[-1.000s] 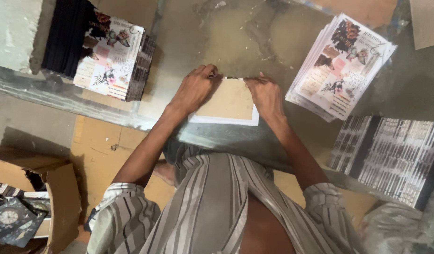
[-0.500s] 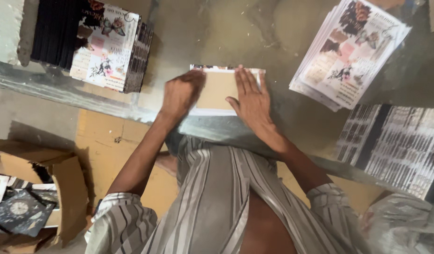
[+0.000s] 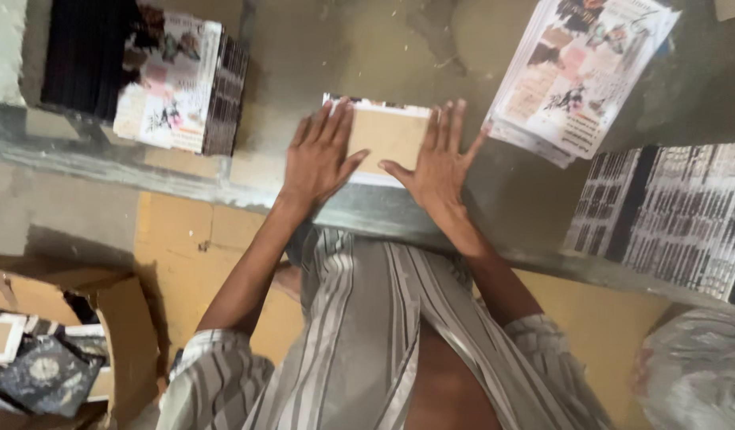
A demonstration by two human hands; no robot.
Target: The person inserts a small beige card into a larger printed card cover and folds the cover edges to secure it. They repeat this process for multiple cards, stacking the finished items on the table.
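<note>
Head view: both hands are lying flat on a brown card panel [image 3: 387, 135] w/ a white edge, sitting on the grey work table [image 3: 319, 48] near its front edge; everything else is placed relative to that panel. Left hand [image 3: 319, 155] is pressing palm-down on the panel's left end, fingers spread & pointing away from the body, nothing gripped; left forearm is running down-left toward a striped sleeve. Right hand [image 3: 437, 163] is resting open on the panel's right end, fingers fanned, thumb sticking out left across the panel, also gripping nothing; right forearm is angling down-right. Printed sheet stack [image 3: 578, 76] is lying right of the panel, tilted, well apart from the right hand; striped black-&-white sheets [image 3: 670, 211] are sitting further right, nearer the front edge. Left of the panel a stack of printed books [image 3: 176, 80] is sitting beside dark ones. Far below-left of the panel, off the table, a cardboard box [image 3: 120, 318] is standing open on the floor.
</note>
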